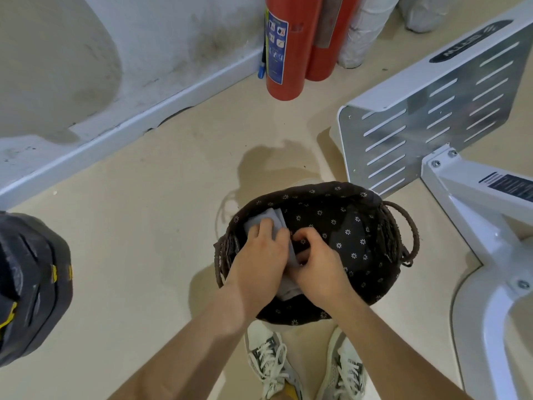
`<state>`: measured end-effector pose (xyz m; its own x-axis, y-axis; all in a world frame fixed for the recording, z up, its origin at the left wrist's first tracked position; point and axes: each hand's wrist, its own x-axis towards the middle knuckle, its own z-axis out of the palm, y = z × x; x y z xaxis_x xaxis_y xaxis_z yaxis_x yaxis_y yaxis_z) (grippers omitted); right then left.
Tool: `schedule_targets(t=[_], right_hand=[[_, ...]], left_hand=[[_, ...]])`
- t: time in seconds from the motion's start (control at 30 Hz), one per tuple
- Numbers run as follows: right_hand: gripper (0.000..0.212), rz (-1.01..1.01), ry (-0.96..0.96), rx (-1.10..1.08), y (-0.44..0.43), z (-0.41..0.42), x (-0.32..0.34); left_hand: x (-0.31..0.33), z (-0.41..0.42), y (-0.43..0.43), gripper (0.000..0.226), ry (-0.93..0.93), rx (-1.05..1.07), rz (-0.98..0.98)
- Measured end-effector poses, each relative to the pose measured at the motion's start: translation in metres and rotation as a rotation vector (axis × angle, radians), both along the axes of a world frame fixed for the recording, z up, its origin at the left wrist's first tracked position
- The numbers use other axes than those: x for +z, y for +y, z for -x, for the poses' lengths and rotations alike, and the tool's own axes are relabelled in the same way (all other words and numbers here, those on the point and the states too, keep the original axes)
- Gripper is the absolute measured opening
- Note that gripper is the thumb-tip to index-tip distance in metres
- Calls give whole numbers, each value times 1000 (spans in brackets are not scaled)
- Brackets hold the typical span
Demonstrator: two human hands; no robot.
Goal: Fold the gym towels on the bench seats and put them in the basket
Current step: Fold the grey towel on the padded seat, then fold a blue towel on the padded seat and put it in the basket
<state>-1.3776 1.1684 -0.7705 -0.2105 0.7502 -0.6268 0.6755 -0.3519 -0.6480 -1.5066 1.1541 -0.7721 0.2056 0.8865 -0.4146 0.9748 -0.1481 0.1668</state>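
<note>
A dark woven basket (401, 226) with a brown flower-print lining stands on the floor just ahead of my feet. A folded grey towel (265, 216) lies inside it against the left wall. My left hand (259, 255) rests flat on top of the towel, fingers spread over it. My right hand (314, 261) is curled on the towel's right edge, fingers tucked under the fold. Both hands hide most of the towel; only its far corner and a bit of its near end show.
A white metal machine frame (450, 180) with a slotted plate stands right of the basket. Two red fire extinguishers (285, 53) lean by the wall at the back. A dark padded object (31, 287) sits at the left edge. My white sneakers (271, 362) are below the basket.
</note>
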Motion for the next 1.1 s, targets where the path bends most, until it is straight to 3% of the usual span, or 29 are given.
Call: schedule_targets(t=[0.1, 0.17, 0.23, 0.3, 0.4, 0.53, 0.67, 0.8, 0.97, 1.1], right_hand=[[35, -11, -55, -34, -4, 2, -3], [26, 22, 38, -249, 0, 1, -2], [31, 304, 283, -530, 7, 2, 3], [45, 551, 427, -646, 10, 1, 5], [58, 671, 511, -766, 16, 1, 1], [56, 708, 491, -816, 17, 1, 5], [53, 600, 329, -811, 12, -8, 38], [47, 519, 367, -886, 17, -25, 125], [41, 349, 490, -966, 35, -30, 268], [39, 192, 611, -886, 55, -37, 386]], left_hand=[[-8, -3, 2, 48, 9, 67, 45], [-9, -3, 4, 54, -35, 97, 41], [-6, -1, 8, 64, -88, 144, 26], [-3, 0, 9, 63, -105, 207, 8], [-4, -2, 4, 45, -11, 218, 33], [0, -10, 5, 40, 70, 176, 75], [25, -10, 11, 51, 29, 189, 138], [101, 3, 11, 44, -151, 324, 131], [252, 7, 24, 21, -649, 699, 159], [386, -7, 52, 18, -954, 736, 31]])
